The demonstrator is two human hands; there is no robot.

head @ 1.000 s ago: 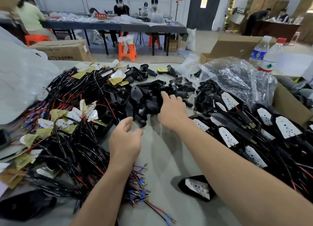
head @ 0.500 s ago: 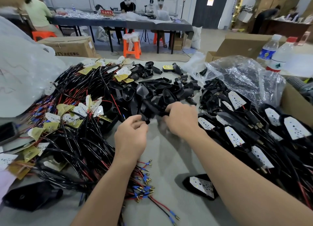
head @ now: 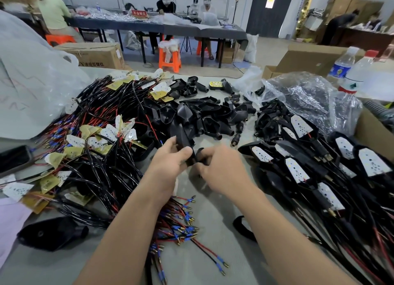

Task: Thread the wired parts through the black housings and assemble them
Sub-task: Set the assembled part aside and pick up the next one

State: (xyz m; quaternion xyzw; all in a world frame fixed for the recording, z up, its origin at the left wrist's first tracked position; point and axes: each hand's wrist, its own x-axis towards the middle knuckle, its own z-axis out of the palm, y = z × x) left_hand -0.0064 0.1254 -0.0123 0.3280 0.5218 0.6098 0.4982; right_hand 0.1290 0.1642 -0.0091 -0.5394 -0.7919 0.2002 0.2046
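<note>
Your left hand (head: 168, 162) grips a black housing (head: 181, 135). Your right hand (head: 222, 167) pinches a small black part (head: 200, 153) at its near end, hands almost touching. Wired parts (head: 100, 167) lie piled left.

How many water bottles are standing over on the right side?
2. The blue-label bottle stands at the far right, and the red-cap bottle is right beside it, closer to the edge. Others may be hidden.
</note>
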